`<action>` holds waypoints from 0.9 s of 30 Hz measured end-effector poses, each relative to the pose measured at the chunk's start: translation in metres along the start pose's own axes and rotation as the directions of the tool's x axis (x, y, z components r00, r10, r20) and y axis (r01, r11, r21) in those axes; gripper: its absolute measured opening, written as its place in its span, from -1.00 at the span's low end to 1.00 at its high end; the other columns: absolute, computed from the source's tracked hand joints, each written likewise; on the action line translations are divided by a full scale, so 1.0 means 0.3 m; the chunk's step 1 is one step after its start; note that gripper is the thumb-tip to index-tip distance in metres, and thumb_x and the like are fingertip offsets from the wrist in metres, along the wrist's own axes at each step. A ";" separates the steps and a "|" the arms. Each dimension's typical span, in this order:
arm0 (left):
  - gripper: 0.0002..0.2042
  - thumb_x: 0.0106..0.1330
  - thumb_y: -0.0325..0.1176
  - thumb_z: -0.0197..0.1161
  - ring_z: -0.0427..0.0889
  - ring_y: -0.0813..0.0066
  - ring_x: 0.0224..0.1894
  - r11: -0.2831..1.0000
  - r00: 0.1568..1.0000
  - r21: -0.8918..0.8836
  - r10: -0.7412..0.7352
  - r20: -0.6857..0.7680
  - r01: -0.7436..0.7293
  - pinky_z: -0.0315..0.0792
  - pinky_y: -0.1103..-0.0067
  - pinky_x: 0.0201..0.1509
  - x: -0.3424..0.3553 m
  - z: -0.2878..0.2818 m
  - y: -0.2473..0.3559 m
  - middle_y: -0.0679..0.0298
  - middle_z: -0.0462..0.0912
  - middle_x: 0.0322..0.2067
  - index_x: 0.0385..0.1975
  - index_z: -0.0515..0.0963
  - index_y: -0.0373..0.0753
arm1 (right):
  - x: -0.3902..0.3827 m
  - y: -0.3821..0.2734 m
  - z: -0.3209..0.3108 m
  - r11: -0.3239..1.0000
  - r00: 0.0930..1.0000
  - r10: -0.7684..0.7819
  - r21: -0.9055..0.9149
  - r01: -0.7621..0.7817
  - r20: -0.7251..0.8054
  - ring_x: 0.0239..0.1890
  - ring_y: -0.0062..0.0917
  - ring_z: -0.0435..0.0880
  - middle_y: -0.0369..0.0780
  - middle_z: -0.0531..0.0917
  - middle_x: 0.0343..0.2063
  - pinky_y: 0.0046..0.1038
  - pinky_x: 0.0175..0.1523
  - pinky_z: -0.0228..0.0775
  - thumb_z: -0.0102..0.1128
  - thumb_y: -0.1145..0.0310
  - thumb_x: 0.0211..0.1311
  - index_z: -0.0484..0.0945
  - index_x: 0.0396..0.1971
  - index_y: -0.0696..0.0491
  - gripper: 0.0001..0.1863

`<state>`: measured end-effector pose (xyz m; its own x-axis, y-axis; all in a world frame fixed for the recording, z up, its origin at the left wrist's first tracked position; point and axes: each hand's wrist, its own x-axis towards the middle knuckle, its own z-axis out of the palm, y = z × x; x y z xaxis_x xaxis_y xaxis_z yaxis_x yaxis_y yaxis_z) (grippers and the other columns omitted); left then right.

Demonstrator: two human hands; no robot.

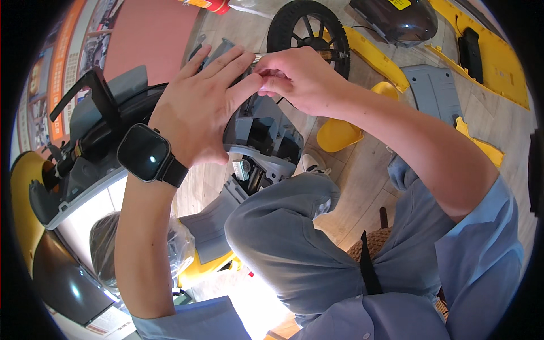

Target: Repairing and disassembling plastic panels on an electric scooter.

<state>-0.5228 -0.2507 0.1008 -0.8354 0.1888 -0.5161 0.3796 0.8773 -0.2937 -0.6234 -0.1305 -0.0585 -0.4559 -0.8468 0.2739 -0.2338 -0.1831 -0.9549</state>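
Note:
My left hand (195, 105), a black smartwatch (144, 153) on its wrist, is spread flat with the fingers apart. It lies over the dark grey body of a partly dismantled scooter (263, 133), and hides much of the part beneath. Just beyond its fingertips, my right hand (294, 79) is closed in a pinch close to the left index finger. A short bit of shiny metal (258, 57) shows beside the right knuckles. Whatever sits between the right fingertips is too small and covered to name.
A black spoked wheel (309, 34) stands beyond my hands. Yellow body panels (498, 62), a grey panel (433, 93) and a dark glossy cover (396, 22) lie on the floor to the right. At left are a handlebar (93, 133) and mirror (93, 93); a plastic-wrapped part (181, 246) is lower.

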 end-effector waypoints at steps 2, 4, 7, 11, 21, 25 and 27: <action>0.06 -0.53 -0.27 0.65 0.21 0.14 0.47 1.000 1.000 -0.007 -0.001 -0.006 0.001 0.03 0.14 0.56 0.002 -0.004 0.002 0.09 0.30 0.36 0.22 0.28 -0.06 | 0.007 0.004 0.010 0.999 0.999 -0.033 -0.038 0.031 -0.029 -0.33 -0.33 0.74 -0.13 0.75 -0.41 -0.39 -0.16 0.55 0.21 0.40 0.32 0.67 -0.22 0.16 -0.83; 0.07 -0.46 -0.03 0.72 0.21 0.21 0.47 0.998 1.000 0.067 -0.001 0.029 -0.001 -0.01 0.20 0.58 0.005 -0.009 0.006 0.19 0.34 0.34 0.23 0.30 -0.07 | 0.011 0.007 0.012 0.995 0.996 -0.064 -0.082 0.059 -0.061 -0.29 -0.18 0.74 -0.09 0.74 -0.41 -0.30 -0.13 0.56 0.19 0.38 0.30 0.69 -0.25 0.13 -0.83; 0.07 -0.55 -0.28 0.64 0.21 0.11 0.47 1.000 1.000 -0.017 -0.006 -0.003 0.006 0.02 0.13 0.56 -0.004 0.003 0.001 0.10 0.29 0.37 0.21 0.26 -0.05 | 0.009 -0.009 0.017 0.989 0.998 -0.051 -0.141 0.044 -0.047 -0.28 -0.11 0.71 -0.07 0.72 -0.40 -0.24 -0.13 0.54 0.16 0.38 0.31 0.69 -0.27 0.12 -0.83; 0.08 -0.48 -0.02 0.73 0.21 0.21 0.47 0.998 0.999 0.058 -0.020 0.043 0.018 0.00 0.20 0.58 -0.003 -0.002 0.007 0.19 0.33 0.34 0.23 0.30 -0.07 | 0.009 0.000 0.034 0.980 0.998 -0.042 -0.197 0.032 -0.048 -0.25 -0.11 0.70 -0.05 0.71 -0.37 -0.20 -0.11 0.53 0.13 0.37 0.31 0.67 -0.27 0.12 -0.82; -0.04 -0.52 -0.27 0.62 0.20 0.15 0.47 1.000 1.000 -0.009 -0.012 -0.008 0.012 0.05 0.16 0.55 0.002 0.004 0.004 0.13 0.28 0.37 0.10 0.29 -0.04 | 0.013 0.016 0.064 0.971 0.987 -0.133 -0.212 0.111 -0.091 -0.22 -0.05 0.67 -0.02 0.69 -0.36 -0.12 -0.13 0.50 0.13 0.39 0.31 0.59 -0.33 0.15 -0.85; -0.03 -0.53 -0.27 0.63 0.20 0.15 0.47 1.000 1.000 -0.015 -0.023 -0.003 0.023 0.05 0.15 0.55 -0.001 0.002 0.007 0.13 0.28 0.37 0.10 0.29 -0.06 | 0.009 0.011 0.066 0.970 0.990 -0.118 -0.225 0.097 -0.080 -0.23 -0.04 0.67 -0.02 0.69 -0.37 -0.13 -0.13 0.50 0.12 0.36 0.34 0.59 -0.33 0.14 -0.83; -0.02 -0.54 -0.27 0.64 0.20 0.14 0.47 1.000 1.000 -0.018 -0.016 -0.015 0.016 0.05 0.16 0.55 -0.001 0.008 0.005 0.12 0.28 0.37 0.11 0.29 -0.07 | 0.003 0.014 0.063 0.979 0.993 -0.081 -0.194 0.063 -0.086 -0.31 -0.07 0.65 -0.02 0.65 -0.42 -0.23 -0.21 0.46 0.16 0.44 0.32 0.55 -0.32 0.19 -0.89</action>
<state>-0.5211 -0.2503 0.0986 -0.8474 0.1812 -0.4991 0.3592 0.8878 -0.2876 -0.6084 -0.1414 -0.0645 -0.5077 -0.7831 0.3592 -0.4244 -0.1355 -0.8953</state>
